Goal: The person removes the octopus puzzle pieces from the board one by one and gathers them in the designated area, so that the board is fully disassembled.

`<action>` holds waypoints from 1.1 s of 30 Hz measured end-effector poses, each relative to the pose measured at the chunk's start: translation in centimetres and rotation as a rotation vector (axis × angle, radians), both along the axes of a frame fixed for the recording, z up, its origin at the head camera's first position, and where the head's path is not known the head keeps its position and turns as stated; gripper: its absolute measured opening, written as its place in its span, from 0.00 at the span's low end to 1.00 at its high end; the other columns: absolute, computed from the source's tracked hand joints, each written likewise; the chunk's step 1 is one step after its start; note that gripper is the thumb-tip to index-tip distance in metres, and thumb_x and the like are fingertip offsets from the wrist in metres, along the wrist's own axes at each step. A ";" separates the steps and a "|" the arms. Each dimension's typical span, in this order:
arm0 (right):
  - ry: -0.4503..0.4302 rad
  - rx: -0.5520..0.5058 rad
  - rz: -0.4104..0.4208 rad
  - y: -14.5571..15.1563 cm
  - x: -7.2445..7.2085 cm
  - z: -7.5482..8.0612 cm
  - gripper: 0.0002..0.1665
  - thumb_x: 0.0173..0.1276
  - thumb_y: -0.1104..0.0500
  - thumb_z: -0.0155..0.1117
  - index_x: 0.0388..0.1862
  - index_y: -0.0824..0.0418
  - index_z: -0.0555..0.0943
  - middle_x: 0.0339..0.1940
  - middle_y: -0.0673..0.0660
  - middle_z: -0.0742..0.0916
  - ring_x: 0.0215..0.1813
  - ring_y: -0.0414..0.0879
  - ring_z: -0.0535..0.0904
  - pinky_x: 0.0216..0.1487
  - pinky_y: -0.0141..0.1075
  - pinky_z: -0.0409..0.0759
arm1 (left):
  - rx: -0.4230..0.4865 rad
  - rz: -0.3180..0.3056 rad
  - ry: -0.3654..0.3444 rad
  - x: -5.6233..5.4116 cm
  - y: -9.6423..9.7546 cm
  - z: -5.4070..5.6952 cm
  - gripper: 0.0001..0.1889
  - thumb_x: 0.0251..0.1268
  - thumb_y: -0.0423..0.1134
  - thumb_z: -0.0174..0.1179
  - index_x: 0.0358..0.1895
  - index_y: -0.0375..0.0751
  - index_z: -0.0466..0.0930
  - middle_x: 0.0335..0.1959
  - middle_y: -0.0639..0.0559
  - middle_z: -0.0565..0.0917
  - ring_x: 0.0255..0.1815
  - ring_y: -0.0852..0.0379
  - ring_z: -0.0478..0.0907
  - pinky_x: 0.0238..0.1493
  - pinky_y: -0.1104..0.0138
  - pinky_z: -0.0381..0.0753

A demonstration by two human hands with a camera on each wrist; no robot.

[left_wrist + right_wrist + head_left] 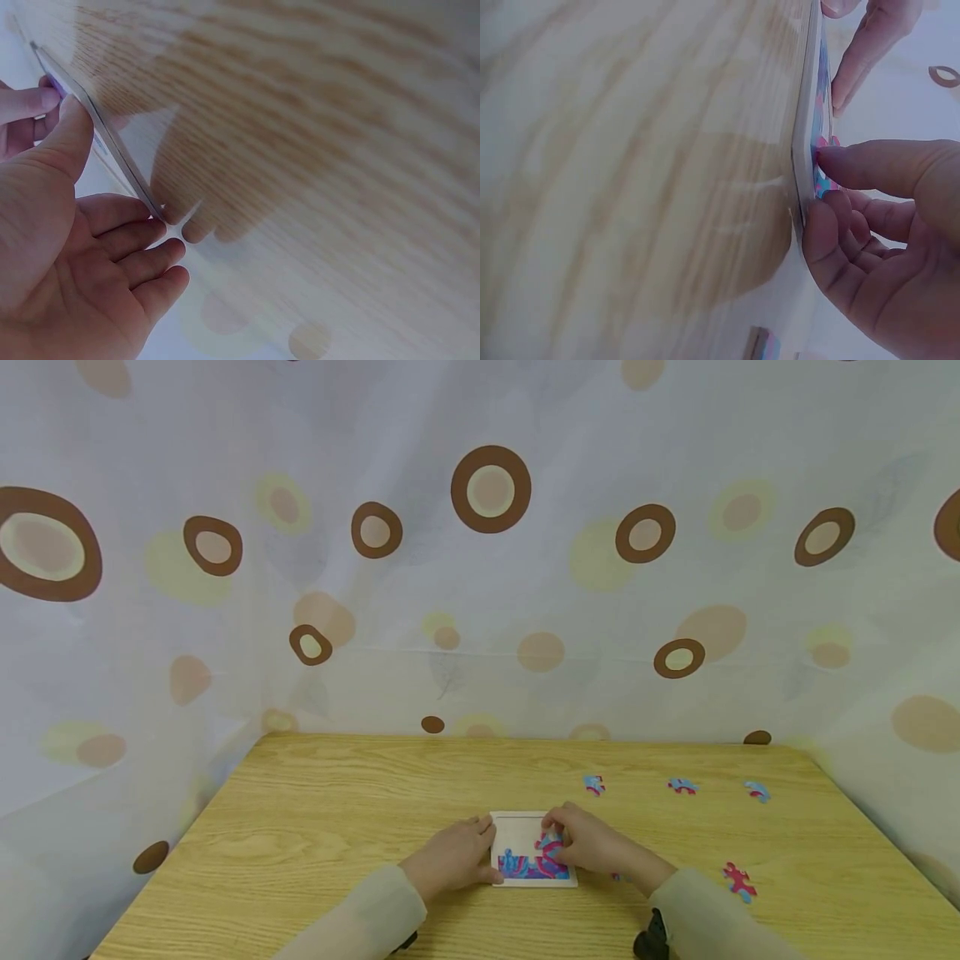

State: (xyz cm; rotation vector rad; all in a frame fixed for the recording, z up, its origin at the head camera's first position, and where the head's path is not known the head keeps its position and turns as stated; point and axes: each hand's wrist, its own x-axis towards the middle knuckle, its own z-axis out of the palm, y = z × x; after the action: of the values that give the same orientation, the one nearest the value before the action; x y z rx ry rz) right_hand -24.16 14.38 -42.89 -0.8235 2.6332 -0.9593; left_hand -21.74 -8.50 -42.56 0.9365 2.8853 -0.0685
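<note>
A small white puzzle tray (534, 883) lies on the table with blue, purple and pink jigsaw pieces (517, 866) along its near side. The upper left of its bed is bare. My left hand (455, 856) rests along the tray's left edge, fingers loosely extended, with the thumb at the near left corner; in the left wrist view the thumb (71, 139) lies over the rim. At the right side, my right hand (588, 842) pinches a pink-and-blue puzzle piece (551, 842) low over the tray. Thumb and fingers partly hide that piece in the right wrist view.
Loose puzzle pieces lie on the wooden table (337, 810): one (594, 785) beyond the tray, two (683, 786) farther right, and a pink one (739, 878) right of my forearm. Another (617, 877) peeks out beside my right wrist. A patterned curtain (480, 585) surrounds the table.
</note>
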 end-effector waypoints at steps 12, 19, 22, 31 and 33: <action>-0.021 0.009 -0.038 0.1 -0.3 -0.2 0.11 0.55 0.68 0.67 0.25 0.61 0.72 0.22 0.49 0.71 0.26 0.43 0.65 0.25 0.32 0.63 | 0.006 0.000 -0.004 0.1 0.1 0.1 0.39 0.58 0.61 0.54 0.65 0.35 0.66 0.65 0.46 0.66 0.65 0.52 0.63 0.63 0.67 0.61; -0.005 0.004 0.015 0.3 -0.5 -0.3 0.13 0.56 0.68 0.66 0.20 0.60 0.72 0.19 0.46 0.70 0.24 0.41 0.63 0.24 0.31 0.60 | 0.004 -0.001 0.004 0.0 0.0 -0.1 0.38 0.58 0.61 0.54 0.65 0.35 0.66 0.65 0.46 0.67 0.65 0.52 0.63 0.63 0.67 0.62; 0.008 0.025 0.015 0.2 -0.5 -0.3 0.13 0.57 0.68 0.66 0.20 0.60 0.72 0.20 0.46 0.71 0.25 0.41 0.63 0.24 0.32 0.61 | 0.008 0.001 0.002 -0.1 0.0 -0.2 0.38 0.58 0.61 0.54 0.65 0.36 0.66 0.65 0.46 0.67 0.65 0.52 0.63 0.63 0.67 0.62; 0.017 0.020 0.013 0.3 -0.3 -0.3 0.14 0.57 0.67 0.67 0.19 0.60 0.71 0.19 0.46 0.70 0.24 0.41 0.62 0.24 0.31 0.60 | 0.006 0.002 -0.004 -0.2 0.0 -0.2 0.38 0.58 0.61 0.54 0.65 0.36 0.66 0.65 0.46 0.67 0.65 0.52 0.63 0.63 0.67 0.62; 0.012 0.013 0.016 0.3 -0.3 -0.2 0.13 0.57 0.67 0.67 0.20 0.60 0.72 0.20 0.46 0.71 0.25 0.41 0.63 0.25 0.31 0.61 | 0.004 0.000 0.000 -0.2 0.0 -0.2 0.38 0.58 0.61 0.54 0.64 0.35 0.66 0.65 0.46 0.67 0.64 0.52 0.63 0.63 0.67 0.62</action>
State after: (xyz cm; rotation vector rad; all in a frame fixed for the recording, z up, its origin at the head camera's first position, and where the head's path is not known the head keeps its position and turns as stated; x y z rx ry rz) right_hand -24.46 14.71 -43.09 -0.8494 2.6359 -0.9352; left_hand -21.90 -8.53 -42.77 0.9378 2.8862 -0.0627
